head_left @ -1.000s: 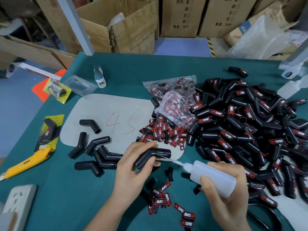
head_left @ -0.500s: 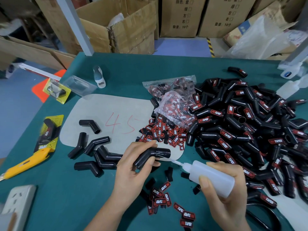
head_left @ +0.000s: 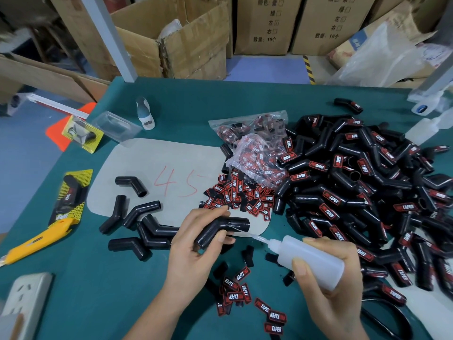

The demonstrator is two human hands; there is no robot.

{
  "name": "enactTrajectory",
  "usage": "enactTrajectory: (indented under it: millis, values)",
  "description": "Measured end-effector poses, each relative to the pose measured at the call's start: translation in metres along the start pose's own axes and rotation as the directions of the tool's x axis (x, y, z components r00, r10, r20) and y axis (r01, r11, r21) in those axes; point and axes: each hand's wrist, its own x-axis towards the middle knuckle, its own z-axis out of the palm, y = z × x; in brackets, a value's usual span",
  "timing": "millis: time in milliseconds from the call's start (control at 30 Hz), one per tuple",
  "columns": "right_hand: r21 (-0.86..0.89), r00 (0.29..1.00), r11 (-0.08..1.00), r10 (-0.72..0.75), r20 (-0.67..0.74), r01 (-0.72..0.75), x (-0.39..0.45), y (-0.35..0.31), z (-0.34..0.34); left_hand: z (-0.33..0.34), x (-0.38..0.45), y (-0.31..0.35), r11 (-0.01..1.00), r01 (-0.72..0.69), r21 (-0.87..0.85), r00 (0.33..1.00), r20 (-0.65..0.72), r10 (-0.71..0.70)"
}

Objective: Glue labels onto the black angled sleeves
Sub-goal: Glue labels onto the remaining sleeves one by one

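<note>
My left hand [head_left: 196, 244] grips a black angled sleeve [head_left: 221, 228] just above the green table. My right hand [head_left: 335, 288] holds a white squeeze bottle of glue [head_left: 308, 260], and its thin nozzle touches the underside of the sleeve's right arm. Several bare sleeves [head_left: 139, 224] lie to the left. A big pile of labelled sleeves [head_left: 362, 192] fills the right side. Loose red-and-black labels [head_left: 235, 195] are heaped behind the held sleeve, and more labels [head_left: 245, 290] lie between my hands.
A grey sheet marked "45" [head_left: 159, 173] lies on the green table [head_left: 85, 278]. At the left are a yellow utility knife [head_left: 36, 241], a packaged sleeve [head_left: 71, 195] and a white power strip [head_left: 27, 300]. Clear bags of labels [head_left: 255, 148] sit behind. Cardboard boxes [head_left: 186, 40] stand beyond the table.
The bottle has shifted slightly left and its nozzle stays against the held sleeve. My left hand has hardly moved.
</note>
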Motion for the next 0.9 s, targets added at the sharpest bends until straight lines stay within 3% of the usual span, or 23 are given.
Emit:
enactTrajectory:
  millis: [900]
  values:
    - [0.041, 1.0, 0.999, 0.029, -0.003, -0.029, -0.0001, 0.0016, -0.0006, -0.0018, 0.0, -0.0046, 0.992, -0.1, 0.074, 0.995, 0.016, 0.099]
